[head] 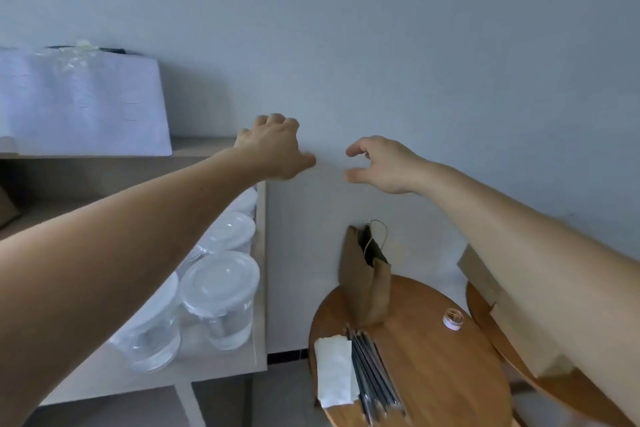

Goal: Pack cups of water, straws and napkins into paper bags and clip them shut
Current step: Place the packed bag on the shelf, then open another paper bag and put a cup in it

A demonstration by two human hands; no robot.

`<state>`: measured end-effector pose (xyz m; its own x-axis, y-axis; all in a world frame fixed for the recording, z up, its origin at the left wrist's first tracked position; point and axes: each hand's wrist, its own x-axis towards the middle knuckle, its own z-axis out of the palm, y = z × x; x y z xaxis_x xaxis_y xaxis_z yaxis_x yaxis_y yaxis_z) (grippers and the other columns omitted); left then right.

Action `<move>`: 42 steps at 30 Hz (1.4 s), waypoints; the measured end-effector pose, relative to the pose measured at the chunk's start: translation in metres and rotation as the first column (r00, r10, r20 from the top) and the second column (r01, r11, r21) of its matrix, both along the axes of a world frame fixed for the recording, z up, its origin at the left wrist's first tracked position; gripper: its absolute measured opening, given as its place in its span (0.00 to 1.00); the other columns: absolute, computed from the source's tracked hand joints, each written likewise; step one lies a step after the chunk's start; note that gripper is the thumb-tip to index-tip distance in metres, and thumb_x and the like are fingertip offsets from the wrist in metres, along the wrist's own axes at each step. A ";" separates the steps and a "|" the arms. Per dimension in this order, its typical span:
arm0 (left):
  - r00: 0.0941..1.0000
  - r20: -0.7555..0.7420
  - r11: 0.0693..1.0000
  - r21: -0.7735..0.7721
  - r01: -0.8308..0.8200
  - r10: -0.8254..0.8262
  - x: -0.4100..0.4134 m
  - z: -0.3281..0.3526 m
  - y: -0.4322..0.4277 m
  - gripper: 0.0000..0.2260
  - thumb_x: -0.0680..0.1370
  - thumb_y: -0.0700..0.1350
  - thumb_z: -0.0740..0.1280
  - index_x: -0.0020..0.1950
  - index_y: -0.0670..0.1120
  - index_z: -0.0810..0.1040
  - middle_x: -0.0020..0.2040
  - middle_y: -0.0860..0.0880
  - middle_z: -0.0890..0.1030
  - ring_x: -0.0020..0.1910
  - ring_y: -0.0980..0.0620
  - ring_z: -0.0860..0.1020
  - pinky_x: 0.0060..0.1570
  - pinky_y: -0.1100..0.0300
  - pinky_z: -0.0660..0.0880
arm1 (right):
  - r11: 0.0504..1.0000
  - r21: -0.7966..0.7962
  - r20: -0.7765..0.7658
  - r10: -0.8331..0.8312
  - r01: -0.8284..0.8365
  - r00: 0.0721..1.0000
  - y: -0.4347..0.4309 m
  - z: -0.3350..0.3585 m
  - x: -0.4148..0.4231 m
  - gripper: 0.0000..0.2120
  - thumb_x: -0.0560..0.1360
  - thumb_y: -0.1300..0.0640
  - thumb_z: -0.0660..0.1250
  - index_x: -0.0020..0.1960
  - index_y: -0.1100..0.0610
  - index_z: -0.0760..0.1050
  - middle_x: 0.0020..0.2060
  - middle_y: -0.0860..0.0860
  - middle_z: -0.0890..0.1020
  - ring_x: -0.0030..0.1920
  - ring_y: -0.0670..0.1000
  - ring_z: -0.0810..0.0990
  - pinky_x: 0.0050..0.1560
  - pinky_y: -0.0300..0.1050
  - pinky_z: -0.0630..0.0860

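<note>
The left hand point(273, 146) hung at the far corner of the shelf's point(260, 253) top board. Its fingers were bent at the knuckles, with the tips hidden behind the back of the hand and the thumb sticking out to the right. Whether they closed on anything, or touched the board, could not be told. The right hand point(384, 163) was in front of the bare wall, near the left one but apart from it. Its forefinger and thumb were spread in a loose C and it held nothing.

Clear lidded cups of water point(221, 295) stood in rows on the lower shelf board, under the left forearm. A brown paper bag point(367, 274) stood upright with its mouth open at the back of a round wooden table point(433, 374). In front of the bag lay a white stack of napkins point(334, 371), with a bundle of dark straws point(374, 371) touching its right side. A small round roll point(453, 319) with a reddish face lay near the table's right edge, and its print was too small to read. More flat brown bags point(512, 333) lay on a second table under the right forearm. A white box point(83, 97) sat on the shelf top, and its faint marks could not be read.
</note>
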<state>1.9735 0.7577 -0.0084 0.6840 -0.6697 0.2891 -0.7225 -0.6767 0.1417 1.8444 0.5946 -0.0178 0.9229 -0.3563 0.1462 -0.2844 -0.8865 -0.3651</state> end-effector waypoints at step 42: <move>0.625 -0.542 0.827 0.345 -0.444 0.562 -0.010 -0.366 -0.277 0.36 0.68 0.69 0.53 0.68 0.48 0.70 0.64 0.47 0.76 0.55 0.46 0.78 0.47 0.54 0.75 | 0.961 0.252 -0.476 0.223 -0.111 0.851 -0.298 -0.389 0.056 0.23 0.78 0.36 0.58 0.53 0.55 0.75 0.47 0.52 0.81 0.42 0.51 0.78 0.33 0.44 0.69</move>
